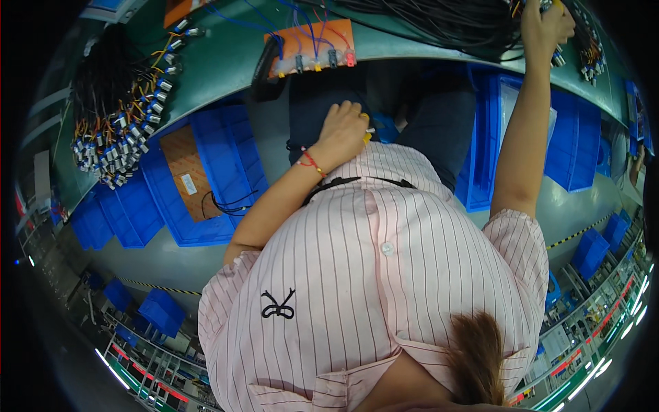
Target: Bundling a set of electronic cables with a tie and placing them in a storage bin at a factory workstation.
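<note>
Gripping black cables (pixel 439 20), right hand (pixel 546 27); left hand (pixel 343 130) closed on a small yellow-tipped connector (pixel 367 134).

Black cable bundle (pixel 439 20) crowding right hand (pixel 546 27)

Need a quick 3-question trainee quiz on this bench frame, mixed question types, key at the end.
1. True or false: the right hand is raised to the bundle of black cables on the green bench.
2. Multiple choice: the left hand rests nearest to
A. the orange fixture board
B. the person's lap, holding a small yellow part
C. the pile of connector-tipped wires
3. Fill in: the bins under the bench edge are ____ in colour.

Key: 1 true; 2 B; 3 blue.
</note>
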`<state>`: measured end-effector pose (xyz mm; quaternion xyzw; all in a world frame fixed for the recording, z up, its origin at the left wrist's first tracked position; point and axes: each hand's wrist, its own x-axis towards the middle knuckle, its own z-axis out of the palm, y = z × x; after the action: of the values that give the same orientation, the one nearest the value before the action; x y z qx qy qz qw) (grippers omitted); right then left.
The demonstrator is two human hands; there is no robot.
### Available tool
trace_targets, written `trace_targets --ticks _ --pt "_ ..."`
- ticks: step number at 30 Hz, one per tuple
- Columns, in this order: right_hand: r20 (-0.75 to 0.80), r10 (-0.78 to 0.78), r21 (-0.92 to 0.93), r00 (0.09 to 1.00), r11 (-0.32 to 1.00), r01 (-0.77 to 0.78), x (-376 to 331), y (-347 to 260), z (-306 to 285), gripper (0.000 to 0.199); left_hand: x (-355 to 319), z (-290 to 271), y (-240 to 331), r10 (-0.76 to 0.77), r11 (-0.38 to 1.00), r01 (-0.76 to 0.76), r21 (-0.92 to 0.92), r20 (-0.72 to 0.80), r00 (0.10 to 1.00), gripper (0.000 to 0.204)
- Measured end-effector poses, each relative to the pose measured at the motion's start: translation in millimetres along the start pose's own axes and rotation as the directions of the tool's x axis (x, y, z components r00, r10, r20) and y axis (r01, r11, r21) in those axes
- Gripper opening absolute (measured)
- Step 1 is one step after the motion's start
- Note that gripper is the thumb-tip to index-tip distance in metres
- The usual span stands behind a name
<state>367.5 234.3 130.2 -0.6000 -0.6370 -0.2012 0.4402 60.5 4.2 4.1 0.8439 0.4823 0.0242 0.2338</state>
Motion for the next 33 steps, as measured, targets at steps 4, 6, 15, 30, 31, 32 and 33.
trace_targets --ticks 4,6,15,30,31,32,33 --pt "0.036 -0.152 0.203 0.988 0.969 0.142 -46 -31 -38 0.031 4 -1 -3 -0.003 0.999 0.002 -0.054 -0.009 1.000 0.021" --pt "0.151 -0.157 0.509 0.976 0.859 0.059 -85 -73 -58 0.028 0 -1 -4 -0.110 0.967 0.102 -0.235 -0.023 0.994 0.024" --pt "0.963 -0.121 0.257 0.241 0.138 -0.957 -200 -139 -83 0.031 2 -43 4 -0.245 0.172 0.135 -0.976 0.091 0.965 0.025" --pt "0.896 0.306 0.430 0.321 -0.776 -0.461 -150 7 -95 0.030 -58 -73 -28 -0.271 0.829 0.154 -0.537 -0.147 0.951 0.022" --pt "0.907 0.245 0.370 0.344 -0.854 -0.366 -149 23 -101 0.026 -60 -76 -31 -0.349 0.731 0.182 -0.657 -0.131 0.928 0.022" --pt "0.909 0.186 0.297 0.373 -0.917 -0.268 -147 41 -108 0.022 -63 -81 -31 -0.415 0.569 0.187 -0.801 -0.083 0.906 0.022" --pt "0.911 0.243 0.339 0.333 -0.901 -0.270 -146 53 -112 0.020 -66 -80 -35 -0.455 0.492 0.166 -0.854 -0.090 0.886 0.021"
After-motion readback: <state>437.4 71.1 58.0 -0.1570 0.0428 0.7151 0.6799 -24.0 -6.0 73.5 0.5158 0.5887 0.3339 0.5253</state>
